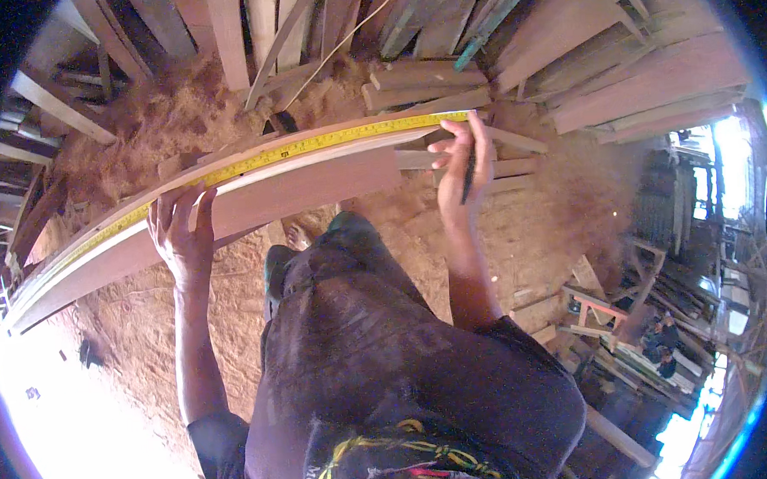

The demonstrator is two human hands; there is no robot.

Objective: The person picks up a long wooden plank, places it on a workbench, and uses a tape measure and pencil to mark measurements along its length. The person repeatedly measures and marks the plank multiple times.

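Note:
A yellow tape measure (285, 150) is stretched along a long wooden board (313, 184) that runs from the lower left up toward the right. My left hand (182, 231) is closed over the board's near edge, its fingertips pressing on the tape. At the tape's right end, my right hand (465, 154) has its fingers bent, with the fingertips touching or close to the blade. A slim dark pen (467, 181) is tucked in that hand; whether it is a pen or a pencil is hard to see.
Sawdust (173, 116) lies heaped beyond the board. Many planks (229, 41) lean at the far side, and short timber pieces (424, 84) are stacked just past the tape's end. Wide boards (650, 82) are piled at far right, above a wooden frame (596, 307).

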